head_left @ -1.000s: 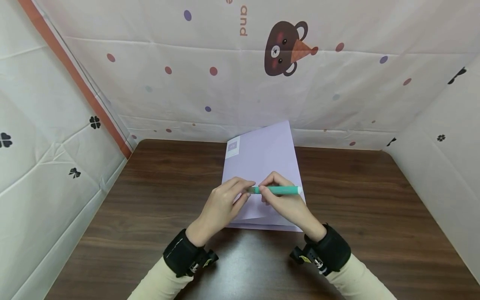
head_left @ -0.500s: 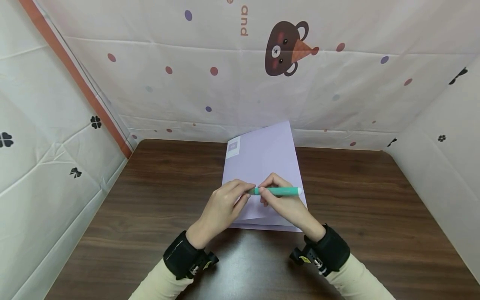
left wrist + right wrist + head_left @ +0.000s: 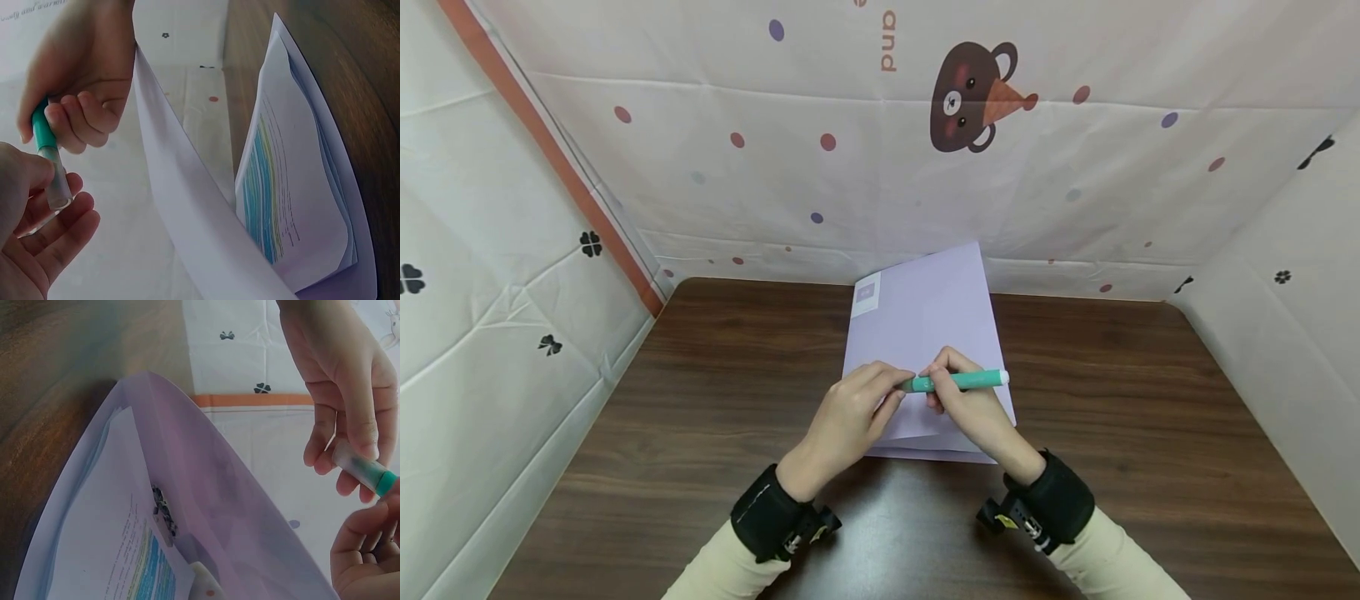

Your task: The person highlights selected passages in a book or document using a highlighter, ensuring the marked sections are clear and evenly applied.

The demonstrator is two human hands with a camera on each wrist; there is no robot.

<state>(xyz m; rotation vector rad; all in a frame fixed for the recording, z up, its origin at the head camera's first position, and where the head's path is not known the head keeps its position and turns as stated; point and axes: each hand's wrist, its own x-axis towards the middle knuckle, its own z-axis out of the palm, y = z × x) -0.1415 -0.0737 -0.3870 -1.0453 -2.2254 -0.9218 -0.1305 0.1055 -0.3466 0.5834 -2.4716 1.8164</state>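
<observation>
Between the two hands is a teal highlighter (image 3: 983, 379) with a translucent cap (image 3: 59, 187). My left hand (image 3: 850, 410) pinches the cap between thumb and fingers, its other fingers loosely spread below. The teal barrel is gripped by my right hand (image 3: 973, 408), whose lower fingers curl in toward the palm in the left wrist view. Under both hands lies a lilac folder (image 3: 917, 308), its cover standing partly raised. Inside, visible from the wrists, are white sheets (image 3: 306, 187) of printed lines, many marked in blue and yellow-green.
The folder lies on a dark wooden table (image 3: 737, 358), its far edge at a white patterned cloth (image 3: 700, 192) hung behind. Similar cloth closes off both sides. A small label (image 3: 866, 294) is on the cover. A dark metallic clip (image 3: 164, 512) shows inside the folder.
Both hands have shifted slightly to the right with the highlighter, whose free end now tilts a little upward. The cap is still on the highlighter, and the folder has stayed put.
</observation>
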